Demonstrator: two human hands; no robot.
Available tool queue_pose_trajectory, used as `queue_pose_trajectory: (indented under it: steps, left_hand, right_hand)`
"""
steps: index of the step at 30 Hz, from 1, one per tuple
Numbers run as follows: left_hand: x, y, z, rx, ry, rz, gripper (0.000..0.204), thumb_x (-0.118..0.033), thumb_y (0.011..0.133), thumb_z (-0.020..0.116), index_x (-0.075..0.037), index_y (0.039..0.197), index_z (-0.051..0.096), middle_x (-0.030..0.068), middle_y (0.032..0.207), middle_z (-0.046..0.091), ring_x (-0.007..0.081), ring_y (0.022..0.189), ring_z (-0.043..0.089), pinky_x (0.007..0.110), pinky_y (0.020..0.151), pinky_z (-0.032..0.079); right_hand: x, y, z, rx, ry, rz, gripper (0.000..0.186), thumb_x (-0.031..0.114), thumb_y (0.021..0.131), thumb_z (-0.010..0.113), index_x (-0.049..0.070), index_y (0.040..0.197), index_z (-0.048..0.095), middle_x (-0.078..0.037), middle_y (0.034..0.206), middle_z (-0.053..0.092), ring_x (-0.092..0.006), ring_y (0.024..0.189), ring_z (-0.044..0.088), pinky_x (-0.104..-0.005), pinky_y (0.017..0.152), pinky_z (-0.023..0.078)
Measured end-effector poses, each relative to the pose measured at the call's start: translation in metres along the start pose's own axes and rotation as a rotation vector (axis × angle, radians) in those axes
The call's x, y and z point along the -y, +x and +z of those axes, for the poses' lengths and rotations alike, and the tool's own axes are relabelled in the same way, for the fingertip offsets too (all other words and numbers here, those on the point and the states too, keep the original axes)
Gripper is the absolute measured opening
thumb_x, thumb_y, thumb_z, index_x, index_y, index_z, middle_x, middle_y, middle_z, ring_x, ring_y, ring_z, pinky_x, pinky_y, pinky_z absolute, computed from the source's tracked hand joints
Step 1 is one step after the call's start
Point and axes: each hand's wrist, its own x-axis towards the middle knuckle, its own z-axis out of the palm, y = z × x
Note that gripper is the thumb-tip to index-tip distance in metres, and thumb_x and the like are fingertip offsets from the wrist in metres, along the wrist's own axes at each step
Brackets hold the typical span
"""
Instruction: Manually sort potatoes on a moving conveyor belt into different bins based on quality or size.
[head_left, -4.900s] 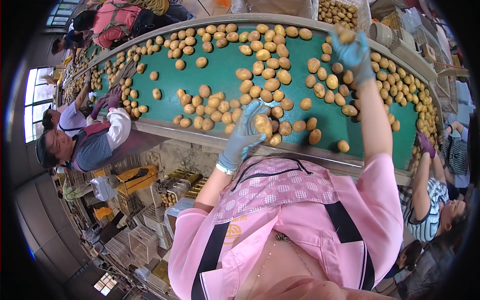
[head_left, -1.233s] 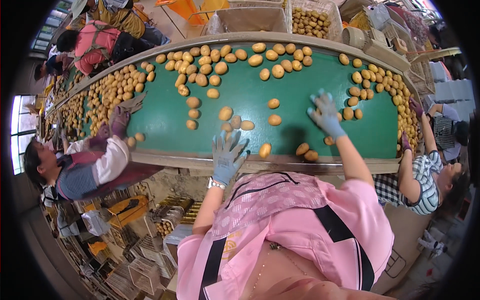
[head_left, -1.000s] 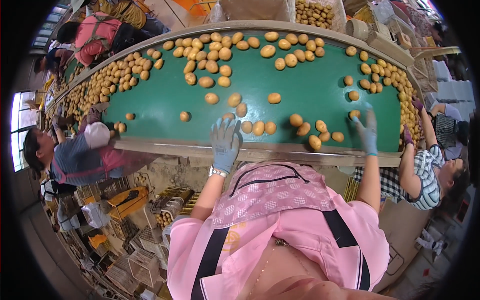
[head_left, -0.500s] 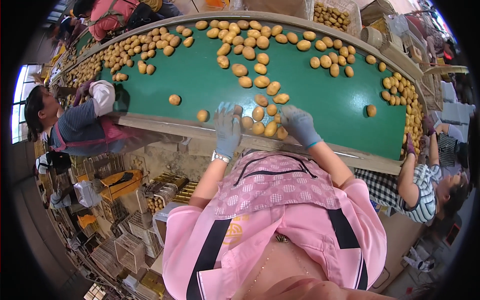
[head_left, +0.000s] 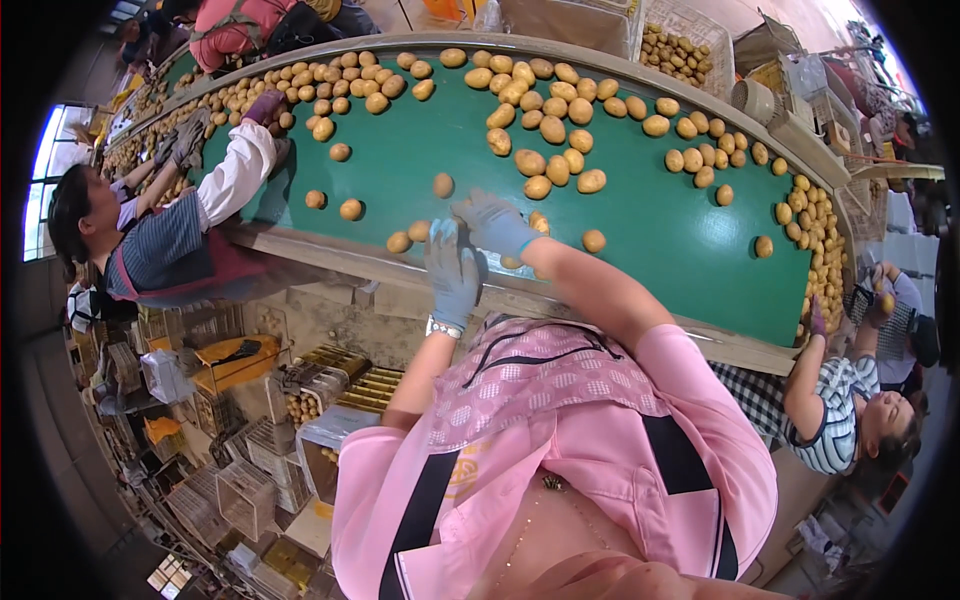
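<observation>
Relative to the preceding half second, the right hand (head_left: 492,222) has shifted left along the near side of the green table (head_left: 680,270) and now sits just beside the left hand (head_left: 455,272). Both hands therefore work at one spot, with the right forearm covering part of the nearby potatoes (head_left: 443,185).

Grip, left: fingers extended toward the far side and slightly spread. Grip, right: fingers point left; motion blur prevents telling whether anything is held.

Count:
- Gloved hands of the wearer: two.
- Potatoes just left of the left hand: two.
- Potatoes beyond the right hand, close by: one.
- Potatoes right of the right forearm, near side: one.
- Potatoes on the table overall: too crowded at far, left and right for an exact count.
- Potato-filled crates (head_left: 718,50) beyond the far rim: one.
</observation>
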Motion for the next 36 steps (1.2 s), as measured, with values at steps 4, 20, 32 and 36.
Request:
queue_pose_trajectory:
  steps: [4, 20, 32, 36]
  left_hand:
    - [0.003, -0.001, -0.017, 0.001, -0.022, -0.014, 0.048, -0.016, 0.097, 0.066, -0.001, 0.142, 0.058, 0.0241, 0.148, 0.056, 0.0472, 0.138, 0.051, 0.056, 0.115, 0.041]
    - [0.031, 0.046, -0.073, 0.136, 0.102, 0.022, 0.043, -0.019, 0.097, 0.067, -0.004, 0.137, 0.065, 0.0227, 0.13, 0.067, 0.0449, 0.122, 0.061, 0.054, 0.106, 0.048]
    - [0.048, 0.085, -0.109, 0.113, -0.102, 0.125, 0.03, -0.017, 0.093, 0.07, -0.004, 0.12, 0.073, 0.0163, 0.123, 0.072, 0.0394, 0.122, 0.064, 0.051, 0.108, 0.048]
    - [0.001, 0.101, -0.076, 0.527, -0.342, 0.564, 0.017, -0.016, 0.09, 0.068, -0.01, 0.104, 0.077, 0.0115, 0.112, 0.074, 0.0369, 0.115, 0.066, 0.051, 0.106, 0.048]
  right_hand:
    - [-0.05, -0.006, -0.053, 0.155, 1.218, 0.418, 0.04, 0.03, 0.101, 0.066, 0.011, 0.136, 0.064, -0.01, 0.105, 0.072, -0.0204, 0.089, 0.069, -0.0374, 0.079, 0.059]
    - [-0.025, 0.058, -0.039, 0.019, -0.294, 0.157, 0.034, 0.027, 0.102, 0.059, 0.005, 0.127, 0.067, -0.02, 0.125, 0.07, -0.0358, 0.117, 0.067, -0.047, 0.098, 0.055]
    - [-0.108, 0.031, -0.187, -0.746, 0.562, 0.535, 0.038, 0.036, 0.104, 0.06, 0.013, 0.134, 0.065, -0.011, 0.115, 0.071, -0.0302, 0.099, 0.068, -0.044, 0.09, 0.056]
    - [-0.046, 0.017, -0.106, -0.286, -0.206, 0.204, 0.04, 0.03, 0.094, 0.069, 0.017, 0.132, 0.068, -0.01, 0.132, 0.065, -0.0341, 0.113, 0.064, -0.0465, 0.097, 0.052]
